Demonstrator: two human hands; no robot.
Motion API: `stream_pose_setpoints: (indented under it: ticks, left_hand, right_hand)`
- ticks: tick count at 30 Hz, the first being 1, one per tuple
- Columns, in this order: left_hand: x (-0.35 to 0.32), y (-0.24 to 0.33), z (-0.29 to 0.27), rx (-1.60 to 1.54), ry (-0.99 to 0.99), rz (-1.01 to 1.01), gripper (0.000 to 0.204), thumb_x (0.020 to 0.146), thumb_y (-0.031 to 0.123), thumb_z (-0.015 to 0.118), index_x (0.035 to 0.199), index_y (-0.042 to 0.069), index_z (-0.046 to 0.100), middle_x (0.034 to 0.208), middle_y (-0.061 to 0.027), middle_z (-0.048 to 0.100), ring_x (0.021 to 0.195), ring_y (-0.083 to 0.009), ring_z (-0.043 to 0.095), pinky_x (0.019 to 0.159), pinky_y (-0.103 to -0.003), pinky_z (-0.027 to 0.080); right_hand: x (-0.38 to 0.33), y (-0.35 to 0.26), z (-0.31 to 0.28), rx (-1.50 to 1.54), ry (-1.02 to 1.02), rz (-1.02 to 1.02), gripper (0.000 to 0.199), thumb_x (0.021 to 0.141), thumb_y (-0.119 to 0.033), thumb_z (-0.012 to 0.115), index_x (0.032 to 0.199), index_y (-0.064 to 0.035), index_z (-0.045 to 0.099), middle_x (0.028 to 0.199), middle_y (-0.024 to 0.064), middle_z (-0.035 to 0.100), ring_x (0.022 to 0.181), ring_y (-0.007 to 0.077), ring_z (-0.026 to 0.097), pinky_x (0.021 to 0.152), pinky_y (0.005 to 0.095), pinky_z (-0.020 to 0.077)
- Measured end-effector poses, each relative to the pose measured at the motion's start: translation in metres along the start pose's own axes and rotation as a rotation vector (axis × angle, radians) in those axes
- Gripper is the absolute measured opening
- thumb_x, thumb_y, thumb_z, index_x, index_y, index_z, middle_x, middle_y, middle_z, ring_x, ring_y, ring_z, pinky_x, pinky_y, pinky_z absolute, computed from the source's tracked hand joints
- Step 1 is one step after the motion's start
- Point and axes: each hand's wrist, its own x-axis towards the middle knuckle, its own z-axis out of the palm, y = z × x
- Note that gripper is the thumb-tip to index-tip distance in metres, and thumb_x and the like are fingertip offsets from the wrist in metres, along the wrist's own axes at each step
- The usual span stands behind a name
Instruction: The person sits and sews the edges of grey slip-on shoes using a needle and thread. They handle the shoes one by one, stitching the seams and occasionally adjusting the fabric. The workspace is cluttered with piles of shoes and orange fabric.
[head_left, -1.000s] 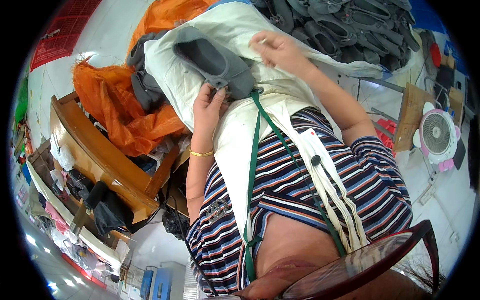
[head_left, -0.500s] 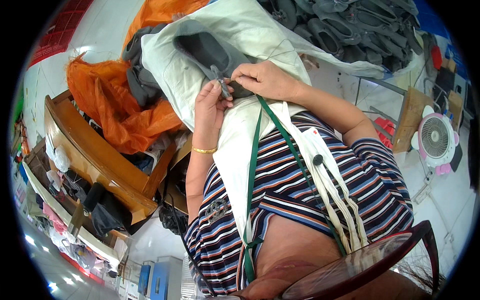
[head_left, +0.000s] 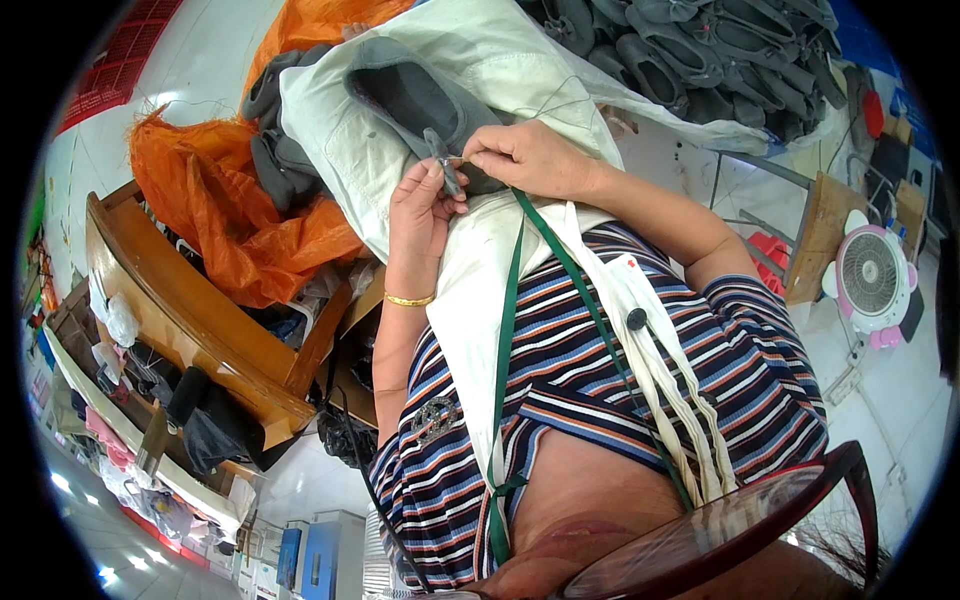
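A grey felt slipper (head_left: 405,95) lies across my lap on white cloth (head_left: 320,130), its opening facing up. At its near end my left hand (head_left: 420,205) pinches a small grey fabric bow (head_left: 441,160) between thumb and fingers. Close to the right of the bow, my right hand (head_left: 530,160) has thumb and forefinger closed on a thin needle (head_left: 456,158), whose tip points at the bow's middle. A fine dark thread (head_left: 560,98) loops over the cloth beyond my right hand.
Many grey slippers (head_left: 700,60) are heaped at the far right. More grey slippers (head_left: 280,160) lie at the left, by an orange mesh sack (head_left: 200,210). A wooden stool (head_left: 200,320) stands at the left, and a pink-and-white fan (head_left: 868,268) at the right.
My hands stay almost in place, with the needle now showing between my right fingertips and the bow. The slipper has barely shifted.
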Motion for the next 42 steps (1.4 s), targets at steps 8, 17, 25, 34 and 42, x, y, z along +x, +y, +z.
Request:
stream_pose_setpoints:
  ticks: [8,17,25,34,42]
  left_hand:
    - [0.000,0.000,0.000,-0.009,0.015,0.001,0.021,0.100,0.017,0.055,0.106,-0.001,0.065,0.086,-0.0107,0.069,0.064,-0.0138,0.063,0.060,-0.025,0.055]
    - [-0.002,0.001,0.005,0.089,0.070,0.025,0.022,0.100,0.019,0.056,0.105,0.000,0.065,0.085,-0.0085,0.068,0.065,-0.0123,0.062,0.060,-0.023,0.054]
    - [-0.003,-0.003,0.003,0.224,0.155,0.137,0.021,0.100,0.019,0.057,0.108,0.002,0.066,0.093,-0.0036,0.068,0.079,-0.0107,0.065,0.070,-0.026,0.056]
    - [-0.001,-0.001,-0.001,0.230,0.122,0.168,0.012,0.091,0.010,0.070,0.099,0.001,0.069,0.087,0.0004,0.068,0.076,-0.0057,0.060,0.069,-0.021,0.050]
    - [-0.005,0.008,0.006,0.321,0.164,0.156,0.011,0.086,0.006,0.074,0.094,-0.001,0.072,0.083,0.0003,0.068,0.072,-0.0045,0.057,0.066,-0.018,0.045]
  right_hand:
    - [0.001,0.001,0.001,-0.003,0.013,-0.014,0.017,0.093,-0.016,0.058,0.103,-0.0042,0.066,0.077,0.0096,0.066,0.066,0.0169,0.061,0.064,0.0294,0.0485]
    - [0.002,-0.002,-0.002,-0.021,-0.015,-0.017,0.018,0.093,-0.015,0.058,0.103,-0.0037,0.067,0.079,0.0109,0.067,0.067,0.0191,0.062,0.065,0.0300,0.0493]
    - [0.006,0.000,-0.001,0.010,0.022,-0.054,0.019,0.089,-0.016,0.059,0.101,-0.0045,0.068,0.080,0.0109,0.069,0.066,0.0208,0.064,0.066,0.0304,0.0509]
    - [0.009,0.000,-0.008,0.154,-0.125,0.117,0.016,0.094,-0.014,0.059,0.102,-0.0029,0.068,0.070,0.0004,0.059,0.061,0.0058,0.053,0.057,0.0228,0.0434]
    - [0.011,0.000,0.003,0.153,-0.118,0.173,0.015,0.095,-0.017,0.060,0.099,-0.0034,0.065,0.068,0.0034,0.060,0.060,0.0088,0.054,0.058,0.0262,0.0464]
